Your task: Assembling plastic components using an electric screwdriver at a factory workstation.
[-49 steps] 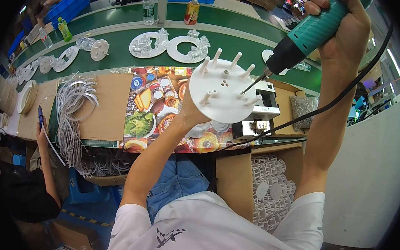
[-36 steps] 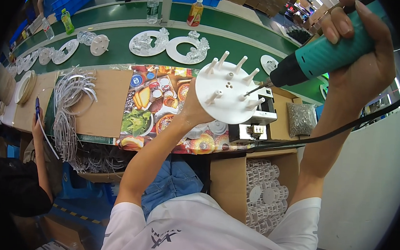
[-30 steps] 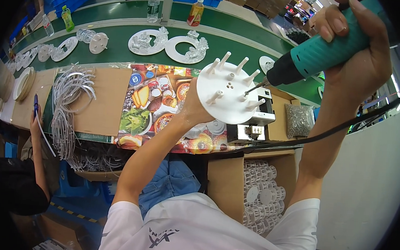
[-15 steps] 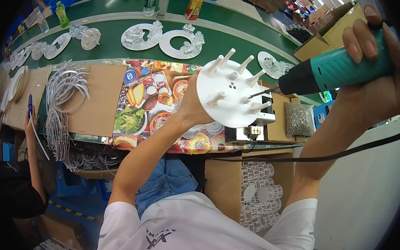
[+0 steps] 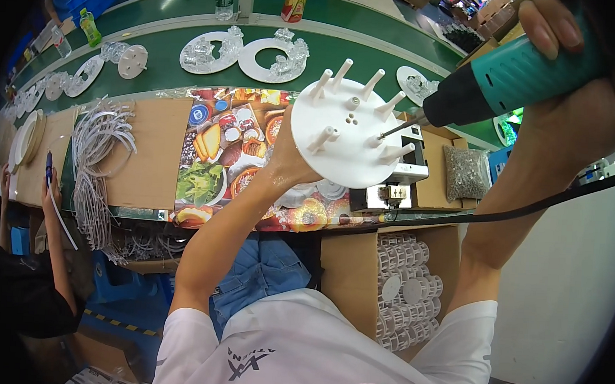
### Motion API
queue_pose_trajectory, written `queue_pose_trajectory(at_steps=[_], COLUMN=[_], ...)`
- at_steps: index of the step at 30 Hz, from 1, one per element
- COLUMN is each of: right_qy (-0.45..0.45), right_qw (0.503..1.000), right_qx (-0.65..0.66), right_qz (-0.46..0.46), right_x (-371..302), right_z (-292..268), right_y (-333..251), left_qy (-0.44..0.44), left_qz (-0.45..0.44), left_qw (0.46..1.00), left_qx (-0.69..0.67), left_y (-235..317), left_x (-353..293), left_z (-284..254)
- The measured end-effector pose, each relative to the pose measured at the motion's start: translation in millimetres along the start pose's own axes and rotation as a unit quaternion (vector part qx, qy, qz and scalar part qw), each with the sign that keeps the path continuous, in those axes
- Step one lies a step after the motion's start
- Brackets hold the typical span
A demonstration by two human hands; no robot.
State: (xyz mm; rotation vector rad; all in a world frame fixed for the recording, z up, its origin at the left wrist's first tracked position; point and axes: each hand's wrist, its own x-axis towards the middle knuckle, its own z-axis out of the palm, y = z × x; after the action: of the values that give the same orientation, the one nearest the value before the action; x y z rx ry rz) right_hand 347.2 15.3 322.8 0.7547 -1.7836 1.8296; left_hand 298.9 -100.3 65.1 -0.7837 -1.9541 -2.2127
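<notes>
Your left hand (image 5: 286, 164) grips the white pegged disc (image 5: 350, 132) from below, fingers curled behind its lower left edge, holding it above the colourful food-print mat (image 5: 216, 152). Your right hand (image 5: 560, 87) is wrapped tight around the teal electric screwdriver (image 5: 508, 74), right of the disc, its bit touching the disc's face between pegs.

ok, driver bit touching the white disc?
Touching. The head view shows the bit tip meeting the face of the white disc beside a peg, with no gap visible.
</notes>
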Motion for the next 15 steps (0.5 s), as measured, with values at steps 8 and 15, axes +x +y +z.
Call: queue_pose_trajectory(at_steps=[8,15], right_qy=[0.02,0.051], right_qw=[0.999,0.996], right_qx=[-0.039,-0.065], right_qz=[0.029,0.019], right_x=[1.0,-3.4], right_z=[21.2,12.5], right_y=[5.4,-5.9], left_qy=[0.025,0.016], left_qz=[0.079,0.078], left_qw=[0.996,0.981], left_qx=[0.035,0.174], left_y=[-15.8,-47.9], left_x=[-0.6,3.7], left_z=[-0.7,-2.4])
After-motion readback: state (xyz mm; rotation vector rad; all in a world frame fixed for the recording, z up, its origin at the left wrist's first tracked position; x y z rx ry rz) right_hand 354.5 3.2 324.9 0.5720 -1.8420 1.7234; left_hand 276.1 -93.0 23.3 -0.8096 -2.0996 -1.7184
